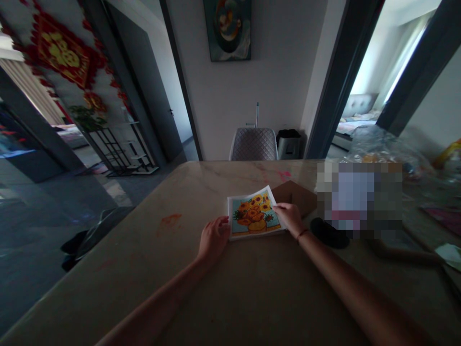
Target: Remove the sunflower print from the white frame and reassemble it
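A sunflower picture [255, 214] with a white border shows orange and yellow flowers in a vase on a light blue ground. It is tilted a little, low over the table, its upper right corner raised. My right hand [290, 217] pinches its right edge between thumb and fingers. At the left edge, my left hand [215, 235] is closed with curled fingers and thumb against the border. Behind the picture lies a brown, cardboard-like sheet [297, 196], partly hidden by the picture and my right hand.
The marble-patterned table [173, 269] has an orange stain at left. A black oval object [329, 232] lies right of my right wrist. Beyond it are a blurred-out patch, clear plastic wrapping [382, 144] and a frame-like object [406, 254]. A quilted chair [254, 144] stands across the table.
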Action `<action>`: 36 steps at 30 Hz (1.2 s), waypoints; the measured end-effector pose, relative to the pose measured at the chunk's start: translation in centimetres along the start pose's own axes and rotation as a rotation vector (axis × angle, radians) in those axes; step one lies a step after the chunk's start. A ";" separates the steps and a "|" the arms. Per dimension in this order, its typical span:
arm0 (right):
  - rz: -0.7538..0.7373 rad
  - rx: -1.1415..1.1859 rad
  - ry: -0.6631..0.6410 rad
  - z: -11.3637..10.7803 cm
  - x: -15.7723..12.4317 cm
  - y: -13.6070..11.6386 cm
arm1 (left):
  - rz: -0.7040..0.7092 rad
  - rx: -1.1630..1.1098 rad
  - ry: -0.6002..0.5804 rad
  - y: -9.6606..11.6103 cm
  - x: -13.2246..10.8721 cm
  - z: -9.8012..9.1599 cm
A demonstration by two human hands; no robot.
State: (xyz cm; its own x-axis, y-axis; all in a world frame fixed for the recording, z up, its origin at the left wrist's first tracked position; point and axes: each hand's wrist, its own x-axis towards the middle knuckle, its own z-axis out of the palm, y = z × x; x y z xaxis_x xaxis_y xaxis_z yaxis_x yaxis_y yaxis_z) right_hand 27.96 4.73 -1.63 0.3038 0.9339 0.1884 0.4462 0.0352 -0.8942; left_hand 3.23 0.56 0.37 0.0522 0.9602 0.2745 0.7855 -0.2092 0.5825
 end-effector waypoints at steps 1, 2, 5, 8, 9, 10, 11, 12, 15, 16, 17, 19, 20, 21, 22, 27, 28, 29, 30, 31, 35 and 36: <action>-0.016 -0.024 0.011 0.1 -0.1 -0.1 | 0.004 0.007 0.001 0.0 0.0 0.0; -0.028 -0.041 0.020 0.2 -0.3 -0.3 | 0.006 0.014 0.002 0.0 0.0 0.0; -0.059 -0.089 0.028 0.3 -0.7 -0.8 | 0.031 0.032 0.000 0.2 0.0 0.0; -0.087 -0.134 0.019 0.4 -1.1 -1.3 | 0.084 0.051 -0.010 0.3 -0.1 -0.1; -0.096 -0.149 0.021 0.4 -1.2 -1.4 | 0.095 0.057 -0.012 0.4 -0.1 -0.2; -0.105 -0.163 0.025 0.6 -1.3 -1.4 | 0.100 0.062 -0.011 0.4 -0.2 -0.2; -0.113 -0.179 0.032 0.7 -1.4 -1.4 | 0.105 0.068 -0.012 0.5 -0.2 -0.3; -0.121 -0.199 0.044 0.8 -1.5 -1.3 | 0.108 0.077 -0.013 0.5 -0.2 -0.3; -0.166 -0.278 0.083 1.3 -1.4 -0.8 | 0.108 0.128 -0.013 0.6 -0.3 -0.3; -0.193 -0.302 0.089 1.5 -1.3 -0.6 | 0.105 0.142 -0.014 0.7 -0.3 -0.3; -0.223 -0.324 0.094 1.5 -1.2 -0.3 | 0.101 0.151 -0.014 0.7 -0.3 -0.3; -0.288 -0.359 0.107 1.6 -1.0 0.1 | 0.097 0.154 -0.019 0.6 -0.3 -0.2; -0.316 -0.377 0.115 1.6 -0.9 0.2 | 0.099 0.151 -0.023 0.6 -0.3 -0.2; -0.334 -0.399 0.123 1.6 -0.9 0.4 | 0.102 0.149 -0.024 0.6 -0.3 -0.2; -0.343 -0.423 0.122 1.6 -0.9 0.5 | 0.105 0.148 -0.024 0.6 -0.3 -0.2; -0.323 -0.449 0.124 0.8 -0.9 0.2 | 0.121 0.148 -0.019 0.6 -0.4 -0.2; -0.323 -0.454 0.155 0.5 -0.8 0.1 | 0.121 0.149 -0.019 0.6 -0.4 -0.2; -0.322 -0.475 0.191 0.2 -0.7 0.0 | 0.121 0.150 -0.020 0.6 -0.4 -0.2; -0.323 -0.512 0.222 -0.2 -0.6 -0.1 | 0.120 0.153 -0.021 0.6 -0.4 -0.2; -0.324 -0.560 0.244 -0.6 -0.5 -0.1 | 0.119 0.155 -0.022 0.5 -0.3 -0.2; -0.310 -0.747 0.285 -1.6 0.0 0.5 | 0.121 0.158 -0.018 0.3 -0.3 -0.2; -0.297 -0.789 0.297 -1.7 0.1 0.8 | 0.118 0.158 -0.018 0.3 -0.2 -0.1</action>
State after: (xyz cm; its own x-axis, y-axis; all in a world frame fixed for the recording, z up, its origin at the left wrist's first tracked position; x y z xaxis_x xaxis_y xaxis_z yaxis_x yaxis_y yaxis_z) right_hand 29.73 4.24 -1.67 0.2405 0.7907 0.5629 0.9572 -0.0968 -0.2728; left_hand 3.37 0.24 0.58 0.1595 0.9342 0.3191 0.8602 -0.2901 0.4193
